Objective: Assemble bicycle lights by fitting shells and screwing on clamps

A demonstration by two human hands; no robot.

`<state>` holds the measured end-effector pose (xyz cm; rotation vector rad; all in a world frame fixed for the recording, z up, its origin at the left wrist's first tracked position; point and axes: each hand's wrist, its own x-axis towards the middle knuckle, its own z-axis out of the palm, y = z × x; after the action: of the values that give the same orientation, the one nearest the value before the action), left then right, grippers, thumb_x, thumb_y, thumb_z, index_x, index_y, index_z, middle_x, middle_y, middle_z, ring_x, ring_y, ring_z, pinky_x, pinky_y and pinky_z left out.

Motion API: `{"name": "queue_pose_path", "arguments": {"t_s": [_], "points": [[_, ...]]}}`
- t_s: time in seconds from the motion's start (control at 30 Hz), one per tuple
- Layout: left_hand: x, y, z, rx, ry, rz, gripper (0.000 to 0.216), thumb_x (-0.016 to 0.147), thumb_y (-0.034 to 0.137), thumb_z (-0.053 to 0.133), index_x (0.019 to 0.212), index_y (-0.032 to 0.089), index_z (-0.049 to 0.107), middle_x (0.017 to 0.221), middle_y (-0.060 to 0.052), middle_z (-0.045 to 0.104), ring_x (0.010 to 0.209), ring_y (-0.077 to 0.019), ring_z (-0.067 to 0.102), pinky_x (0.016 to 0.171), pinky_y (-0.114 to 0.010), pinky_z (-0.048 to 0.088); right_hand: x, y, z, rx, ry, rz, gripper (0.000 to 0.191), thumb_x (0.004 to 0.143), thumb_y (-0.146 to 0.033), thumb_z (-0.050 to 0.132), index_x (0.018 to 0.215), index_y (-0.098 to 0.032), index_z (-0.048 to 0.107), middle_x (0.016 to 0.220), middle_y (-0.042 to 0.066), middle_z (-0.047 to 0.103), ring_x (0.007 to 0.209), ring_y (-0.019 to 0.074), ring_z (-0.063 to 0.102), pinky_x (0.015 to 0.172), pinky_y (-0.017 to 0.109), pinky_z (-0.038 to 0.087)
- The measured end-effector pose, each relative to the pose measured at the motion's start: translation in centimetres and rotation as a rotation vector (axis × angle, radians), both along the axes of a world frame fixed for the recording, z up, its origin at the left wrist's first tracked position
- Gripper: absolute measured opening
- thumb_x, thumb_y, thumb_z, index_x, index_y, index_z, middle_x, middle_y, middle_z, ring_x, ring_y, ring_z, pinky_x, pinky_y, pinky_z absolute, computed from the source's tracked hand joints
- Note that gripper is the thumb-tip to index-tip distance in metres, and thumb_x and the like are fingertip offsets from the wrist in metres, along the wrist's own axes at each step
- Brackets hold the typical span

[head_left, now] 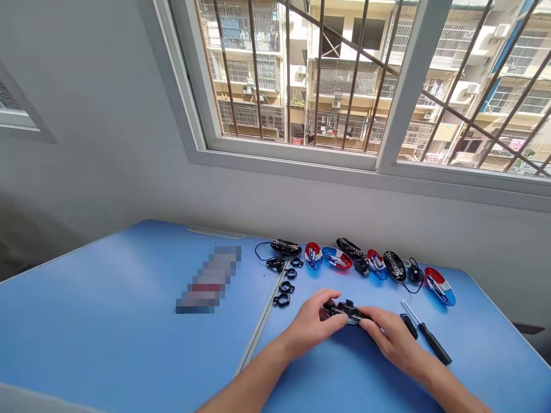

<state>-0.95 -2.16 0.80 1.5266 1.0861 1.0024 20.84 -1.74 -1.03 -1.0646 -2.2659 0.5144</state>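
Note:
Both my hands grip one small black oval device (345,310) low over the blue table (129,321). My left hand (313,323) pinches its left end with curled fingers. My right hand (390,335) holds its right end, fingers closed round it. A black-handled screwdriver (427,334) lies just right of my right hand, with a second short black tool (408,325) beside it.
Along the table's far edge lies a row of black oval bases (286,247) and red-white-blue oval covers (337,258), one black part trailing a thin wire. Several black ring clamps (284,287) sit near the table's metal seam. A blurred-out flat object (209,280) lies to the left.

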Motion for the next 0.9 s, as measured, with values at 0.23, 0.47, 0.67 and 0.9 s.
{"name": "queue_pose_path", "arguments": {"t_s": [0.23,0.47,0.67,0.9], "points": [[0.3,-0.7,0.5,0.168,0.178,-0.088,0.025,0.082,0.021,0.053,0.100,0.020,0.070,0.094,-0.003,0.070,0.086,-0.0211,0.062,0.076,-0.028,0.048,-0.3,-0.1,0.5,-0.228,-0.038,-0.078,0.052,0.097,-0.050,0.025,0.070,-0.021,0.059,0.061,0.003,0.067,0.056,0.0176,0.061,0.057,0.028,0.043],[0.0,-0.2,0.5,0.149,0.205,-0.014,0.023,0.084,0.027,0.052,0.092,0.020,0.072,0.089,-0.002,0.073,0.084,-0.0224,0.064,0.078,-0.028,0.049,-0.7,-0.1,0.8,-0.190,-0.030,-0.130,0.049,0.098,-0.044,0.027,0.068,-0.020,0.058,0.059,0.002,0.065,0.055,0.0160,0.059,0.056,0.026,0.041],[-0.9,1.1,-0.7,0.127,0.268,0.103,0.028,0.081,0.042,0.053,0.092,0.024,0.072,0.076,0.000,0.073,0.083,-0.0250,0.066,0.068,-0.026,0.053,-1.3,-0.5,0.9,0.067,-0.100,-0.111,0.027,0.091,-0.033,0.050,0.109,-0.018,0.062,0.090,0.007,0.072,0.078,0.0196,0.066,0.069,0.027,0.048],[-1.9,3.2,-4.4,0.126,0.244,0.114,0.034,0.070,0.053,0.061,0.089,0.027,0.070,0.080,0.001,0.074,0.080,-0.0253,0.069,0.062,-0.024,0.055,-1.4,0.2,0.8,0.176,-0.339,-0.201,0.016,0.088,-0.026,0.055,0.098,-0.019,0.064,0.084,0.005,0.072,0.077,0.0198,0.067,0.065,0.025,0.046]]}}
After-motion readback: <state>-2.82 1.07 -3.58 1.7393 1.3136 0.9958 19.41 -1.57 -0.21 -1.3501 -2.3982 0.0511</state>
